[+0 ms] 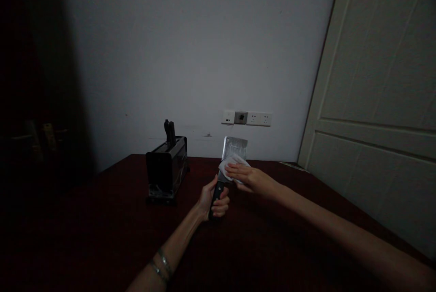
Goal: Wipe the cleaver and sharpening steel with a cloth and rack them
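Observation:
My left hand [214,199] is wrapped round the black riveted handle of a cleaver [235,145], which I hold up with its broad blade pointing away from me. Against the lower part of the blade lies a white cloth [229,167]. My right hand [248,176] presses that cloth to the metal, fingers laid over it and pointing left. The cloth hides part of the blade; the thumb of my right hand is mostly out of sight.
On the dark red table [112,237], left of my hands, stands a black knife block [166,169] with dark handles [169,131] sticking up. Wall sockets [259,119] sit behind the cleaver. A pale door [378,101] rises along the right side.

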The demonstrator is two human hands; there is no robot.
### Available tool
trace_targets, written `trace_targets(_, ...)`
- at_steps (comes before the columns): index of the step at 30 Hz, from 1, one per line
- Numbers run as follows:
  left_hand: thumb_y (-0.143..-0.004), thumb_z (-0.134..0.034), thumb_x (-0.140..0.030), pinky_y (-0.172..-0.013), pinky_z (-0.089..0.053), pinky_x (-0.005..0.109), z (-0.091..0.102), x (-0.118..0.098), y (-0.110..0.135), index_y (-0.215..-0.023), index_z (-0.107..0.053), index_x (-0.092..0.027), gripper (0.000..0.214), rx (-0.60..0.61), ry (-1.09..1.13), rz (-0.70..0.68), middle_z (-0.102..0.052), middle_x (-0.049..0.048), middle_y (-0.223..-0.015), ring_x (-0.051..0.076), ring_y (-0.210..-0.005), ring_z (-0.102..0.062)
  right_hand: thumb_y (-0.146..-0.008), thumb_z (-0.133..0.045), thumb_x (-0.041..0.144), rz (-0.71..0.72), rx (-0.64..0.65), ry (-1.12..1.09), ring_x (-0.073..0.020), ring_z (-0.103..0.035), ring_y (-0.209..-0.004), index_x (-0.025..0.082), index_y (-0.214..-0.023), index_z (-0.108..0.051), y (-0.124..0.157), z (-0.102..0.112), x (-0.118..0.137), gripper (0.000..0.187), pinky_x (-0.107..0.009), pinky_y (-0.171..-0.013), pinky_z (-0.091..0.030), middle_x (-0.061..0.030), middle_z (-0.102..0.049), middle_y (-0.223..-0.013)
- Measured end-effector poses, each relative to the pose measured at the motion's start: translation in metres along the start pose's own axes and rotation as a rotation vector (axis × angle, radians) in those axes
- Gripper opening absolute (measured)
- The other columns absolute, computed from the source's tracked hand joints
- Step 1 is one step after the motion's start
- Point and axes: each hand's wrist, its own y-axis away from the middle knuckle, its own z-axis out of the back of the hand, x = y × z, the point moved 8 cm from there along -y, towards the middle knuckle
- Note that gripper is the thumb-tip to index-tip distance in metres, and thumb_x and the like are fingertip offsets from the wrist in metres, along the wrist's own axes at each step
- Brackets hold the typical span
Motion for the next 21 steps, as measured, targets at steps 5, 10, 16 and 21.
trace_targets(5,-0.084,-0.026,-0.063,-0.027,-0.021,0.015,-0.002,0.003,-0.001,-0.056,-0.043,-0.015,0.058,0.019,0.007,0.021,-0.027,-0.0058,-0.038,0.004,-0.027,-0.017,-0.082,-0.052,0.015,-0.067,-0.035,0.06,-0.0207,-0.04,-0.124,0.021,-0.124,-0.05,-0.017,0.017,-0.015,0.042,-0.044,-0.104,-0.034,-0.0072,-0.049,-0.13)
trace_targets(10,-0.084,-0.025,-0.062,-0.027,-0.02,0.015,0.0,0.003,-0.002,-0.058,-0.044,-0.015,0.057,0.027,0.003,0.009,-0.028,-0.0057,-0.038,0.004,-0.027,-0.018,-0.081,-0.054,0.018,0.101,0.12,-0.015,-0.0182,-0.04,-0.124,0.021,-0.126,-0.047,-0.021,0.001,0.004,0.045,-0.039,-0.105,-0.034,-0.006,-0.05,-0.13)
trace_targets(16,-0.083,-0.026,-0.063,-0.027,-0.02,0.016,-0.003,0.004,-0.004,-0.056,-0.043,-0.016,0.057,0.027,-0.006,0.017,-0.027,-0.0057,-0.037,0.005,-0.027,-0.017,-0.081,-0.054,0.016,-0.04,-0.053,0.026,-0.0196,-0.042,-0.123,0.024,-0.12,-0.053,-0.032,0.023,-0.02,0.04,-0.043,-0.104,-0.035,-0.0043,-0.051,-0.128)
trace_targets(21,-0.083,-0.028,-0.062,-0.027,-0.021,0.016,-0.001,0.001,-0.003,-0.056,-0.044,-0.016,0.056,-0.001,-0.043,-0.012,-0.027,-0.0056,-0.037,0.005,-0.027,-0.018,-0.082,-0.054,0.017,0.105,0.072,0.006,-0.0168,-0.04,-0.124,0.024,-0.125,-0.048,-0.038,0.015,-0.007,0.044,-0.039,-0.104,-0.036,-0.0033,-0.051,-0.128)
